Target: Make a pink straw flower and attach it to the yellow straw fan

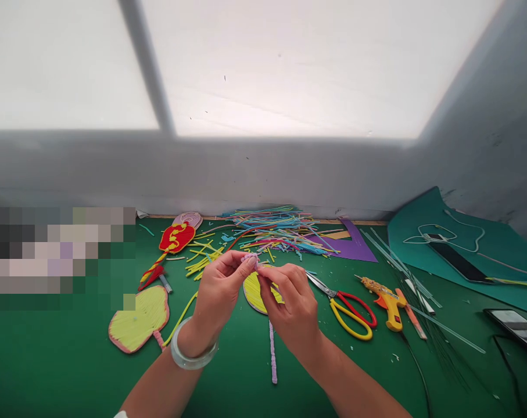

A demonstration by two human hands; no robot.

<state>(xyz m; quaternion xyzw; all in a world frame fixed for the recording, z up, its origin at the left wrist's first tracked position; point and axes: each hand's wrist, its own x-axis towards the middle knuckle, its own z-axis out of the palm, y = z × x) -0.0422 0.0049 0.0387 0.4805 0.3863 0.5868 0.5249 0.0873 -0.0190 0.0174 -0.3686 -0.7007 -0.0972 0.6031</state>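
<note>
I'm pinching a small fuzzy lilac piece (250, 260) with left grip (217, 296) and right grip (291, 299), seemingly unfinished; beneath, a round yellow lilac-stemmed disc (255, 295) is looking assembled

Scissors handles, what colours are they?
One handle is red, the other yellow; best seen in the head view.

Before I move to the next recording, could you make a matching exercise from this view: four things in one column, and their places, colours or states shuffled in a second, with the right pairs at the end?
Things
1. Lilac piece
2. Scissors
3. Glue gun
4. Bangle

Places, colours or states
A. One red handle loop, one yellow
B. Around the left wrist
C. At the fingertips of the left hand and right hand
D. Mostly yellow body, with a trailing dark cord

Right pairs: 1-C, 2-A, 3-D, 4-B
</note>
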